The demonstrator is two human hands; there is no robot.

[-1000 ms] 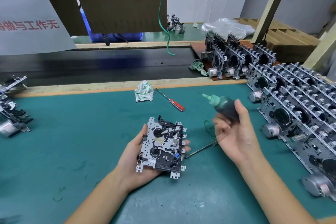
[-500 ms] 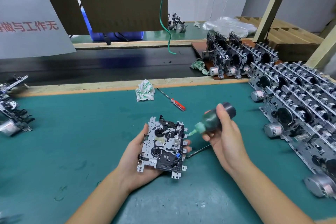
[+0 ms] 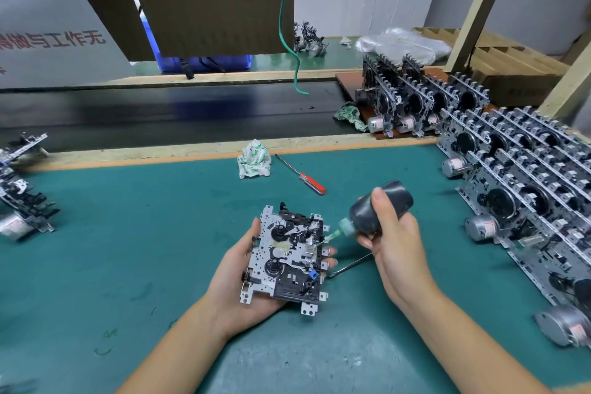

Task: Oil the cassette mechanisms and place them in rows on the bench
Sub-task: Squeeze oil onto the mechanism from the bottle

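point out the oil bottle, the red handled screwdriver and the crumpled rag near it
oil bottle (image 3: 388, 201): head view, on its dark body above the thumb.
red handled screwdriver (image 3: 312, 184): head view, on the red handle.
crumpled rag (image 3: 254, 159): head view, on the middle of the white and green cloth.

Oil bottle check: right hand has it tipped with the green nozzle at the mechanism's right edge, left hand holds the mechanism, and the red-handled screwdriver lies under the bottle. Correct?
One slip. The red-handled screwdriver lies apart on the mat, beyond the mechanism, near the crumpled rag, as the head view shows. The rest stands: right hand tips the oil bottle, left hand holds the mechanism.
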